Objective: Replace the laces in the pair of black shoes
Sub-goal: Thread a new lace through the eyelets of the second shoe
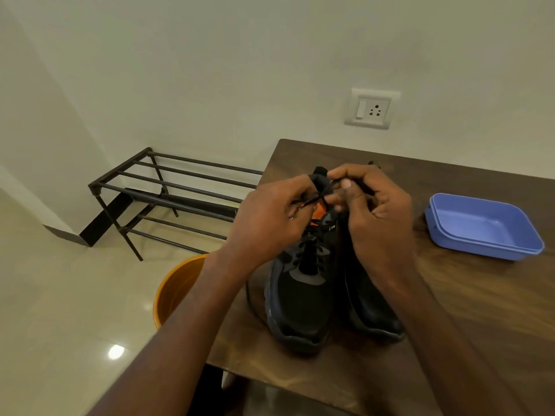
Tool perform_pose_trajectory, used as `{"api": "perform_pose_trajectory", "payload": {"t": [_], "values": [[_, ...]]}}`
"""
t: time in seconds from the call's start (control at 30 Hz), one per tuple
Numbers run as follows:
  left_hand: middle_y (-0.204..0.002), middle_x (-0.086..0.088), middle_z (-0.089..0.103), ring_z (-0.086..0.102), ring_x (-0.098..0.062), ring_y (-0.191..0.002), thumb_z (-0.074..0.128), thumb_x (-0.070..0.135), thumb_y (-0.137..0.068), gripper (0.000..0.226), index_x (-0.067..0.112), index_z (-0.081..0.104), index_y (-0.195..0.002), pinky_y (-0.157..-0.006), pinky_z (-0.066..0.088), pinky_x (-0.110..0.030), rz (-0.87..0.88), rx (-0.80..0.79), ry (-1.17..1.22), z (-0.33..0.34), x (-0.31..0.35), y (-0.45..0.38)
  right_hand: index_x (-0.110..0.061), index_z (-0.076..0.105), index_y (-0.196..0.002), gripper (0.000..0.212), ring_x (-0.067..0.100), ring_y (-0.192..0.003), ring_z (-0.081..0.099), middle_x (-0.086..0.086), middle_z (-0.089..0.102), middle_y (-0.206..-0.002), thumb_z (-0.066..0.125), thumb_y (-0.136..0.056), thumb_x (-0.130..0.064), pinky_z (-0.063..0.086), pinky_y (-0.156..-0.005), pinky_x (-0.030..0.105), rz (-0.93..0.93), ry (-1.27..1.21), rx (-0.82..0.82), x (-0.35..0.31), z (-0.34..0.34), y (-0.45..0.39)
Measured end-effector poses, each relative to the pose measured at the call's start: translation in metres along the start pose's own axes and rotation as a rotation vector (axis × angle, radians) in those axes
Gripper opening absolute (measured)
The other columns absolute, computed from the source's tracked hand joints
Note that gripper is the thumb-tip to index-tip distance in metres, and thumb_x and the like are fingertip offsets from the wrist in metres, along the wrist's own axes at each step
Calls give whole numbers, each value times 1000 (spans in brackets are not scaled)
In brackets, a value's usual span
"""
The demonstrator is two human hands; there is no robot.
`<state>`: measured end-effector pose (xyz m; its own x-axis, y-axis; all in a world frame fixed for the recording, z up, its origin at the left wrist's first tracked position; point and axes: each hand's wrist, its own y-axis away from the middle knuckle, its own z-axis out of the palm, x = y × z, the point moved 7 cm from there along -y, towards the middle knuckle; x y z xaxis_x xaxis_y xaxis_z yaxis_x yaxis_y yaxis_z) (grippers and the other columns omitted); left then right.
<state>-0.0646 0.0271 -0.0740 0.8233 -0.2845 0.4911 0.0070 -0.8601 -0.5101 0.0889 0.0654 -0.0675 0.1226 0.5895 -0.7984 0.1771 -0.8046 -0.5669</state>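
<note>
lace (309, 202) spans sideways above the left shoe's (300, 295) collar, pinched by both: left hand (270, 223) closed on one end, right hand (372, 211) on the other. shoe's long axis runs toward me on surface (480, 310).

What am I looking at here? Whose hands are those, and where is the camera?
The camera sits on a person's head and looks down, so you see that person's own arms. The left hand and right hand are pinching a thin black lace at the top of the left shoe. The right shoe stands beside it. Both are on a brown wooden table. A blue plastic box lies to the right. On the floor you see an orange bucket and a metal rack.
</note>
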Motion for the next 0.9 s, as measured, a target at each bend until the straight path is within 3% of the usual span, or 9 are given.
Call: {"api": "perform_pose_trajectory", "payload": {"t": [0.13,0.23,0.33,0.4,0.47,0.57,0.63,0.73,0.9], "values": [[-61,18,43,48,-1,-56,70,24,-91,25,24,65,-116,-57,35,-16,13,66,-13,-8,-1,1,-13,70,-112,17,13,-62,68,0,73,-91,58,-104,-7,54,-51,24,158,-71,-12,4,7,8],[-66,27,49,54,11,-64,72,25,-94,30,22,69,-123,-62,36,-5,88,60,24,-8,6,0,-13,72,-107,11,10,-58,67,0,74,-82,64,-101,-9,52,-49,20,247,-33,21,14,4,9],[-75,23,61,59,0,-65,70,20,-96,15,19,76,-110,-61,46,-18,103,39,134,-4,6,1,-18,75,-99,9,6,-62,68,-7,74,-81,69,-97,-12,52,-56,16,295,67,-26,26,4,8],[-65,18,58,53,-4,-56,69,13,-95,7,14,76,-94,-57,42,-19,-18,-19,329,-2,1,0,-24,75,-99,10,-1,-81,68,-13,72,-90,69,-97,-16,55,-71,16,250,184,-57,27,5,9],[-56,14,51,43,-3,-48,67,10,-96,17,14,70,-80,-50,33,-19,-295,-117,632,6,-10,1,-28,71,-99,5,4,-93,65,-13,67,-98,66,-99,-26,56,-82,25,144,271,-10,22,0,8],[-55,6,34,23,-7,-43,65,24,-98,23,18,66,-76,-45,11,-26,-698,-263,1071,24,-20,14,-26,69,-88,24,9,-90,62,-11,63,-93,61,-100,-45,53,-78,35,6,272,-34,9,1,8],[-57,6,32,20,-6,-44,64,26,-97,20,19,65,-78,-47,8,-26,-774,-326,1186,30,-20,18,-21,71,-95,30,10,-90,62,-9,64,-96,65,-96,-51,53,-77,34,-10,241,-86,3,6,10],[-59,4,34,20,-7,-45,67,25,-88,11,17,61,-82,-47,8,-26,-817,-346,1296,31,-18,20,-17,64,-112,45,12,-96,58,-5,59,-105,75,-87,-54,50,-79,25,-15,236,-4,-4,-2,10],[-61,4,41,25,-7,-48,71,27,-85,14,19,65,-76,-45,12,-22,-806,-366,1295,32,-14,20,-16,66,-104,35,15,-72,66,-5,68,-80,79,-86,-43,55,-63,28,63,62,-111,-11,3,14]]}}
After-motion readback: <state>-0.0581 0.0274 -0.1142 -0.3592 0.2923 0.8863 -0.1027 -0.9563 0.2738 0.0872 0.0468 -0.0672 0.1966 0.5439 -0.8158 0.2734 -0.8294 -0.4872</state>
